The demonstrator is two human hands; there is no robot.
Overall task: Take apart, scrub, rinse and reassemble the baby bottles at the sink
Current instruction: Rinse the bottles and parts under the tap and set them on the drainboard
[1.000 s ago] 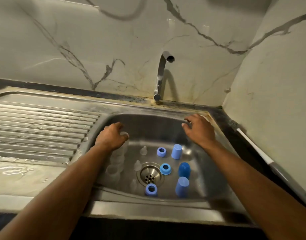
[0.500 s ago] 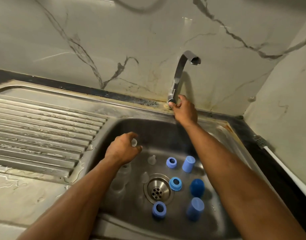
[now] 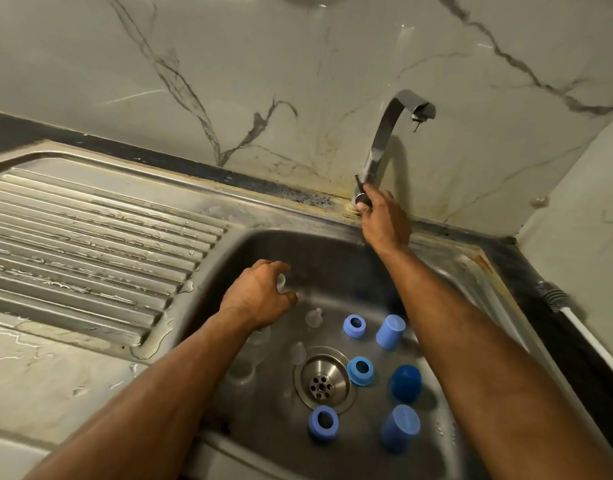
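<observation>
At the steel sink [image 3: 450, 265], my right hand [image 3: 384, 220] reaches to the back rim and grips the tap [image 3: 384, 143] at its base, fingers curled round the dark knob beside the small lever there; the spout arches up and to the right against the marble wall [image 3: 228, 64]. My left hand [image 3: 260, 296] hangs over the left side of the basin, its fingers curled round a small clear part [image 3: 281, 283] that shows only as a pale edge between thumb and fingers, too hidden to name. Below that hand, clear bottles [image 3: 242, 368] stand along the basin's left wall, hard to make out against the steel. Two clear teats [image 3: 313, 317] sit upright on the basin floor, one just beside my left hand and the other nearer the drain [image 3: 320, 382]. To the right of the drain lie three blue rings [image 3: 354, 326]: one behind it, one touching its rim, one in front. Three blue caps [image 3: 390, 331] stand further right in a loose column, the middle one darker than the other two, all under my right forearm. The ribbed drainboard [image 3: 90, 237] to the left is beaded with water, and the counter [image 3: 55, 375] in front of it is wet. A white handle with a dark brush head [image 3: 554, 297] lies along the right edge.
</observation>
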